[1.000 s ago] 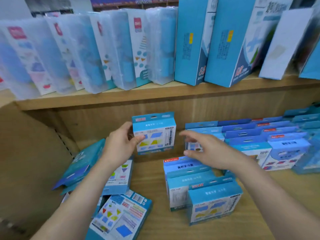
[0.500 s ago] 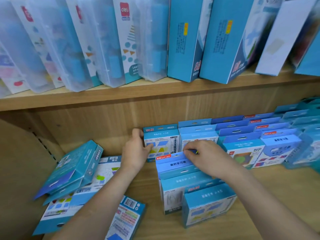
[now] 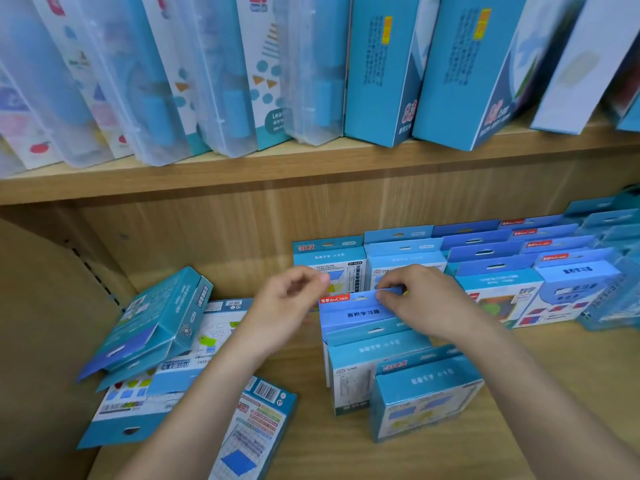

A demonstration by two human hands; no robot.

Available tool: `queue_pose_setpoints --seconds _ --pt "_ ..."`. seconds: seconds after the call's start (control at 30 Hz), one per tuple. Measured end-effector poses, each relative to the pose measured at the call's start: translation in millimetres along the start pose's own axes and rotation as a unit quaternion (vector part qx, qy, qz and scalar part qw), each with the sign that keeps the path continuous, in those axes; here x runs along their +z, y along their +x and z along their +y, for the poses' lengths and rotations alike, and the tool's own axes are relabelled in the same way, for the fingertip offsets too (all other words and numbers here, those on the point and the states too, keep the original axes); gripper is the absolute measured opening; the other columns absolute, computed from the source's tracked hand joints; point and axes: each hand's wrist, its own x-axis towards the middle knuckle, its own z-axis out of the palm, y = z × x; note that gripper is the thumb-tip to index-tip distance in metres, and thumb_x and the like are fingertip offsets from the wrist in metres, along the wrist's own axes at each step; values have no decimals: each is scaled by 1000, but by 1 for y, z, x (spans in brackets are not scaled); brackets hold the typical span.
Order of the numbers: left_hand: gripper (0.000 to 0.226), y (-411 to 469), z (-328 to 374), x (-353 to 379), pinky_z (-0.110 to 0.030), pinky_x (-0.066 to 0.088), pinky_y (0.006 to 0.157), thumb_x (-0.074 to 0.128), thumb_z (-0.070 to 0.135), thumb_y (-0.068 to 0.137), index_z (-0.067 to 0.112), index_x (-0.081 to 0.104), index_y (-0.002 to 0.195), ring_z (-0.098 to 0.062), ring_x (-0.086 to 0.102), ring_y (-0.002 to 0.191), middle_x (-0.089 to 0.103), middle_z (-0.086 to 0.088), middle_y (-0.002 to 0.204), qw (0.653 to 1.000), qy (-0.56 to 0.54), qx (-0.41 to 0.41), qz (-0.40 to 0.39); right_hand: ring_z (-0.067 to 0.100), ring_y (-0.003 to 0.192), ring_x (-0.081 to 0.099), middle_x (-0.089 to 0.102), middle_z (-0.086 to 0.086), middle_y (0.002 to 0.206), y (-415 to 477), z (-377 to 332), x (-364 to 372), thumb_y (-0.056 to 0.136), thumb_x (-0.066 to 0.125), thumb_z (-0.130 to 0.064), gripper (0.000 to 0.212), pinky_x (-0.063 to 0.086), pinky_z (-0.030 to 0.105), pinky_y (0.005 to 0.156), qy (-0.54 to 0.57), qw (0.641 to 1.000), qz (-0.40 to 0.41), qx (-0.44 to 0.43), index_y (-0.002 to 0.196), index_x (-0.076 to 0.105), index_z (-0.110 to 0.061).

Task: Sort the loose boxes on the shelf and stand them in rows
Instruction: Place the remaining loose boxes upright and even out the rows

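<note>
the right hand (image 3: pixel 426 303) pinches the hang tab of a box (image 3: pixel 360 311), the farthest in a short row (image 3: pixel 377 349) of three standing just under the wrist. best to pinch low on the tab and draw the box upright, square to its neighbours. the left hand (image 3: pixel 287 299), just beside, is loosely curled and holds nothing. left of it lie the loose boxes (image 3: pixel 152 327), five i think, overlapping on the shelf (image 3: pixel 332 452).
</note>
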Motion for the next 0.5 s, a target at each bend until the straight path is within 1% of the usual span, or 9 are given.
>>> queue_pose_setpoints --seconds 0.07,0.1,0.17,0.2,0.27,0.33,0.37,0.4,0.5 --pt "13 -11 -8 10 -24 53 79 66 29 84 24 66 96 -6 64 89 70 5 97 998 35 1 -55 18 100 58 65 -6 106 -2 0 0 91 53 -40 14 45 29 78 10 1000 3 -6 100 63 -37" --pt "14 -14 -12 13 -23 54 82 67 24 86 25 66 100 -7 65 92 71 6 100 997 39 -6 -61 17 101 58 63 -7 111 -5 0 -1 91 52 -44 19 45 30 80 9 1000 12 -16 107 59 -38" --pt "13 -15 -21 17 -28 55 81 60 21 91 23 66 103 -10 68 94 73 5 98 999 26 -15 -37 12 107 55 51 -13 124 -17 1 -7 86 50 -59 41 46 33 87 12 998 22 -55 124 46 -43" --pt "14 -15 -24 17 -30 56 79 56 22 94 22 67 103 -11 69 92 74 5 95 1000 22 -14 -17 7 112 51 44 -20 129 -27 2 -13 79 50 -68 55 45 34 91 34 996 1 -78 129 39 -47" --pt "16 -17 -27 13 -26 55 74 52 23 96 21 68 99 -10 69 89 74 8 90 999 30 -11 28 -1 125 36 27 -33 135 -49 3 -25 62 57 -78 81 38 31 102 67 987 -98 -109 133 25 -57" --pt "16 -18 -31 8 -29 55 72 51 24 96 21 67 96 -10 69 85 74 9 87 997 48 -16 65 -1 133 21 12 -33 141 -67 4 -25 55 68 -76 103 27 31 110 -35 974 -187 -124 136 7 -60" --pt "17 -19 -33 5 -35 56 73 51 26 96 20 66 94 -10 69 83 74 7 85 995 54 -24 79 2 134 21 11 -28 142 -71 6 -21 56 71 -72 108 24 31 110 -108 967 -187 -133 137 0 -59" --pt "17 -20 -35 3 -41 56 74 50 27 96 20 66 93 -12 70 82 74 5 84 994 56 -32 89 6 131 28 15 -23 141 -72 7 -16 60 72 -67 109 26 31 107 -161 963 -160 -145 137 -3 -57" --pt "19 -23 -38 2 -54 55 75 49 27 97 19 63 87 -23 70 80 73 -4 84 992 31 -47 111 15 111 50 33 -18 129 -71 4 -10 68 72 -58 95 41 33 90 -184 967 -78 -158 135 6 -52"
